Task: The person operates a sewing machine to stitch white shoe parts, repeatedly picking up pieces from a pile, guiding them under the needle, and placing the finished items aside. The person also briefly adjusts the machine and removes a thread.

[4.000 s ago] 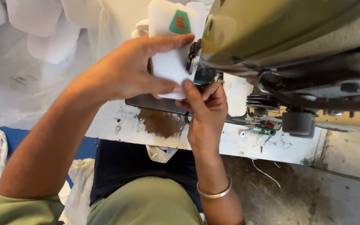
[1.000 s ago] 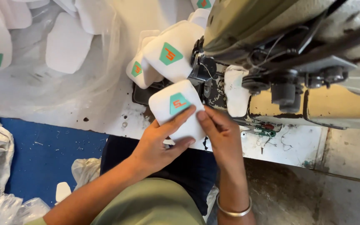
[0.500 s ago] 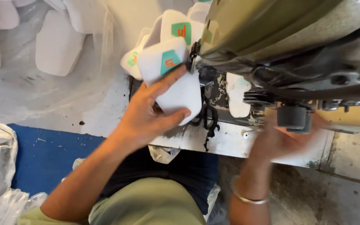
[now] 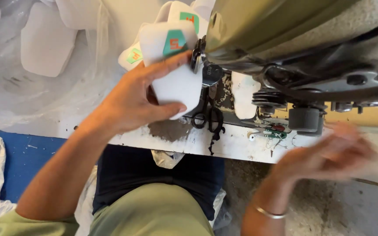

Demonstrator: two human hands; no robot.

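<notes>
- The olive-green sewing machine (image 4: 285, 30) fills the upper right of the view, its head hanging over a worn white table (image 4: 237, 146) whose paint is chipped and stained.
- Clear plastic sheeting (image 4: 36, 94) covers the upper left, with a heap of plain white foam pieces (image 4: 47, 41) lying on it; these carry no label that shows, so I judge them as stock waiting its turn.
- Behind the needle area lie white pieces bearing a green patch each (image 4: 184, 13) (at least two can be made out), which reads as work already stitched.
- The left hand (image 4: 141, 102) holds one white padded piece (image 4: 173, 72) up against the machine's needle end, thumb underneath and fingers curled over its top edge; a teal label (image 4: 174, 43) sits near its upper end. Whether that label is fully sewn cannot be told from here.
- The right hand (image 4: 329, 153) is low at the right, below the table edge and well apart from the piece; it is motion-blurred, seems loosely spread and empty, though I cannot tell for certain. A thin metal bangle (image 4: 270, 213) circles its wrist.
- Black scissors (image 4: 206, 116) rest on the table just beside the held piece, untouched.
- By my reading the job is mid-batch: several done, one in hand, many left.
</notes>
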